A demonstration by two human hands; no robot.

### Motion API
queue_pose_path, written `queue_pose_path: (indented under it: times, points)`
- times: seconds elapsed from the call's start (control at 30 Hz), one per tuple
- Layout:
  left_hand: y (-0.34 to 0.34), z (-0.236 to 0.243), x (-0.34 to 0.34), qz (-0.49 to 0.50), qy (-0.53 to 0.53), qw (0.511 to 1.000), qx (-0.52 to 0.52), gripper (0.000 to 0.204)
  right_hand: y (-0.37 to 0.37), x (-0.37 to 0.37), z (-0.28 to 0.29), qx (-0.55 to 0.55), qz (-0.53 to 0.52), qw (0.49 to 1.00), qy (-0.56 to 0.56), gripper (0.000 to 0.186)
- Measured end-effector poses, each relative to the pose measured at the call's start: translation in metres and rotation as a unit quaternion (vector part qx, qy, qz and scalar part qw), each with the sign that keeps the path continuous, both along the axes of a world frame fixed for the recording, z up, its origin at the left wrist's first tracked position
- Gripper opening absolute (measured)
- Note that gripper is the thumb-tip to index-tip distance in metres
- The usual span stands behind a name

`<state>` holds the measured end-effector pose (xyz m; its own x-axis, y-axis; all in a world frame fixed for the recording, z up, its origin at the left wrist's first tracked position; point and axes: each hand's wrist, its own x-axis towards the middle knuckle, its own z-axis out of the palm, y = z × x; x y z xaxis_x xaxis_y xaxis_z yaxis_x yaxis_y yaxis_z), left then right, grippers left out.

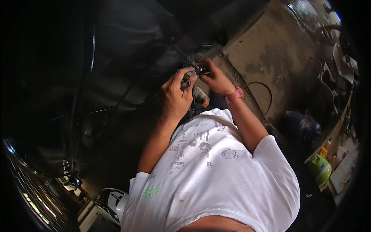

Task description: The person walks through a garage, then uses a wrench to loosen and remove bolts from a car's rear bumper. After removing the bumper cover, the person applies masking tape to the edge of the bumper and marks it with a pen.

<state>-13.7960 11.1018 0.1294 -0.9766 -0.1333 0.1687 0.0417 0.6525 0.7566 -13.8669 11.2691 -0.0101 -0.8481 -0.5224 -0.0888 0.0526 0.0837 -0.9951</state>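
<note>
My left hand [176,96] is closed around a small metal tool [188,75] with cylindrical fittings, its fingertips beside the silver end. My right hand [214,79], with a red watch at the wrist, has its fingers curled onto the same tool from the right, near a dark narrow part. Just beyond both hands, the tool sits close to a glossy black vehicle panel [123,46]; I cannot tell whether they touch. The tool's lower part is mostly hidden by my fingers.
My foot in a pale shoe [199,95] is below my hands. A concrete floor [255,50] extends right, with a curved hose [270,96], loose white panels [340,65], a dark bundle [301,125] and a green container [320,170]. A white vehicle part [118,205] is at lower left.
</note>
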Motion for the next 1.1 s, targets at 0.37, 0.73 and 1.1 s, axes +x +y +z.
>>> queue_pose_path:
  times: [0.37, 0.73, 1.1]
  points:
    - [0.032, 0.011, -0.005, 0.072, -0.017, 0.997, -0.036, 0.021, -0.012, -0.085, -0.032, 0.051, 0.188, 0.937, -0.290, 0.054]
    - [0.032, 0.008, 0.000, 0.107, -0.010, 0.994, -0.022, 0.020, -0.018, -0.087, -0.033, 0.129, 0.170, 0.945, -0.248, 0.055]
    - [0.031, 0.003, 0.001, 0.112, -0.009, 0.993, -0.039, 0.018, -0.022, -0.085, -0.033, 0.052, 0.150, 0.945, -0.286, 0.053]
